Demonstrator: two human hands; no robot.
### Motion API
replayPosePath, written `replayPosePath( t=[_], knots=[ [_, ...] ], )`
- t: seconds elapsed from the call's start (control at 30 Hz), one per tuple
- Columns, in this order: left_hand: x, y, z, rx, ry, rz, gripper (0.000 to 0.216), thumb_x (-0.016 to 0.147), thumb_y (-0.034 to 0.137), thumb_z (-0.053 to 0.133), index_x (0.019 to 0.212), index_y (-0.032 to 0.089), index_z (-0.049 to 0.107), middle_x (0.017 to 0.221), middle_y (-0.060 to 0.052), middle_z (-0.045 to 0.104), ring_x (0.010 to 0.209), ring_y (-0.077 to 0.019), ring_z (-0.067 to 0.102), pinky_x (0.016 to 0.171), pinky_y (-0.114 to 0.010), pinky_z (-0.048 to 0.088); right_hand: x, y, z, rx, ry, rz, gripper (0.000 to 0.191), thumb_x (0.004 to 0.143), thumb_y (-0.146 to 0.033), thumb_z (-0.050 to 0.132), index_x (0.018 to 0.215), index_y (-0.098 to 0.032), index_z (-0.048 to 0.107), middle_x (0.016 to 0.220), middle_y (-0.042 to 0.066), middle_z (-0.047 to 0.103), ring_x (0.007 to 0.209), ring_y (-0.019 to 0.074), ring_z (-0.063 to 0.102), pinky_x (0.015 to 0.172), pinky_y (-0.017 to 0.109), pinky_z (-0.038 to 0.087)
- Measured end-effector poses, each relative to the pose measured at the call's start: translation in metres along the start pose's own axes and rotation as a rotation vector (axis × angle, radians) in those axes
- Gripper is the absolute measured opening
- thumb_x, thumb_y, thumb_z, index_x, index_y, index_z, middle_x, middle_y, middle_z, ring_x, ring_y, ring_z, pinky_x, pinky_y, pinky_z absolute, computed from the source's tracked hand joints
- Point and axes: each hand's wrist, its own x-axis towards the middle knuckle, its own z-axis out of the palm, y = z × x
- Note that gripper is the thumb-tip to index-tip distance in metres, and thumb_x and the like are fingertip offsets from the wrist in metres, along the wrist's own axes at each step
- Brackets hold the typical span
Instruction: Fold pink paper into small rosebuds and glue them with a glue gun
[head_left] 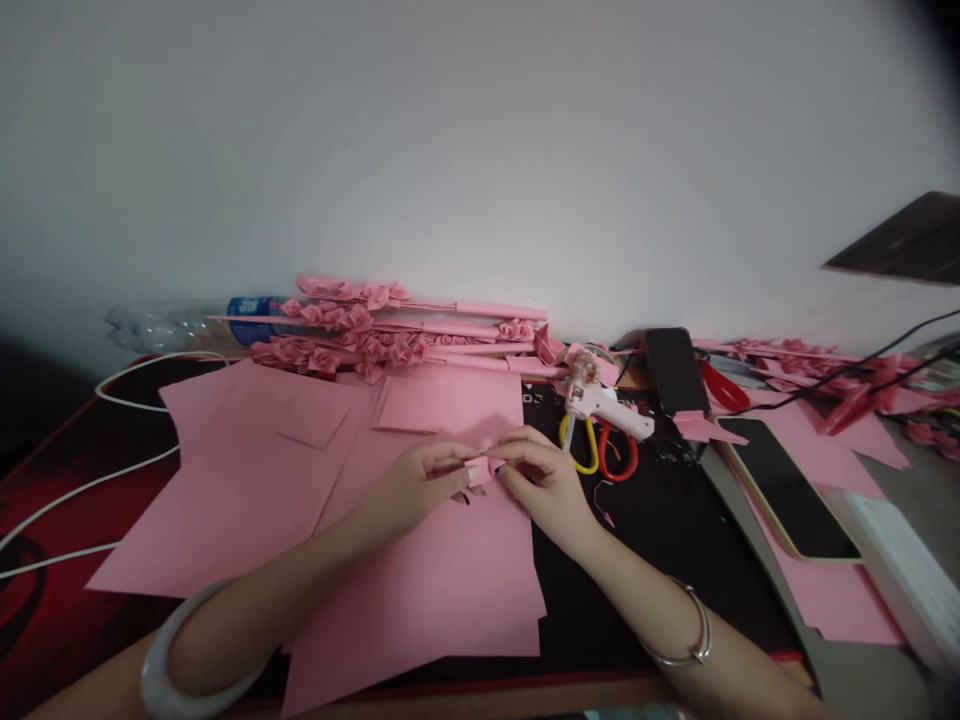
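A small folded piece of pink paper point(480, 471) is pinched between my two hands, above large pink sheets point(450, 580). My left hand point(424, 480) grips its left side with thumb and fingertips. On the other side, the fingertips of my right hand point(544, 485) close on the paper's right edge. The exact folds are partly covered by my fingers. Just behind my hands, a smaller stack of pink paper point(409, 405) lies on the sheets.
Pink paper flower stems point(360, 322) lie along the wall beside a plastic bottle point(180, 325). To the right are a glue gun point(611, 408), scissors with yellow and red handles point(619, 455), a dark phone point(675, 370) and another phone point(791, 490). A white cable point(90, 485) runs at left.
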Motion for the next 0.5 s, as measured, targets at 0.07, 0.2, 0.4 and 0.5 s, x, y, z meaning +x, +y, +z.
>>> replayPosePath(
  t=[0.07, 0.2, 0.4, 0.5],
  knots=[
    [-0.0008, 0.0014, 0.0015, 0.034, -0.019, 0.019, 0.022, 0.080, 0.033, 0.062, 0.090, 0.014, 0.068, 0.075, -0.004, 0.068, 0.071, -0.0165, 0.063, 0.066, -0.027, 0.051, 0.0000, 0.0002, 0.0006, 0.002, 0.007, 0.009, 0.023, 0.075, -0.007, 0.058, 0.085, -0.021, 0.074, 0.087, 0.006, 0.062, 0.079, 0.0166, 0.061, 0.059, 0.025, 0.048],
    [-0.0025, 0.0008, 0.0057, -0.013, -0.001, 0.028, 0.021, 0.081, 0.032, 0.060, 0.091, 0.016, 0.068, 0.080, -0.003, 0.068, 0.074, -0.0161, 0.064, 0.074, -0.030, 0.052, 0.0000, -0.0011, 0.0010, -0.027, 0.013, 0.005, 0.023, 0.074, -0.005, 0.058, 0.084, -0.020, 0.073, 0.090, 0.007, 0.065, 0.079, 0.0163, 0.062, 0.057, 0.024, 0.048],
    [-0.0037, 0.0030, 0.0076, -0.150, 0.028, -0.064, 0.023, 0.075, 0.036, 0.068, 0.085, 0.016, 0.068, 0.084, -0.005, 0.071, 0.079, -0.0183, 0.067, 0.079, -0.034, 0.054, -0.0016, -0.0017, 0.0011, -0.109, -0.013, -0.077, 0.023, 0.076, -0.004, 0.057, 0.085, -0.019, 0.072, 0.092, 0.007, 0.069, 0.072, 0.0146, 0.064, 0.051, 0.022, 0.046],
    [-0.0029, 0.0046, 0.0062, -0.152, 0.058, -0.089, 0.022, 0.075, 0.036, 0.068, 0.084, 0.016, 0.068, 0.078, -0.003, 0.070, 0.074, -0.0176, 0.067, 0.077, -0.033, 0.055, -0.0027, -0.0003, 0.0013, -0.144, -0.036, -0.121, 0.023, 0.077, -0.005, 0.057, 0.089, -0.019, 0.071, 0.095, 0.008, 0.069, 0.077, 0.0156, 0.065, 0.057, 0.023, 0.050]
  ],
)
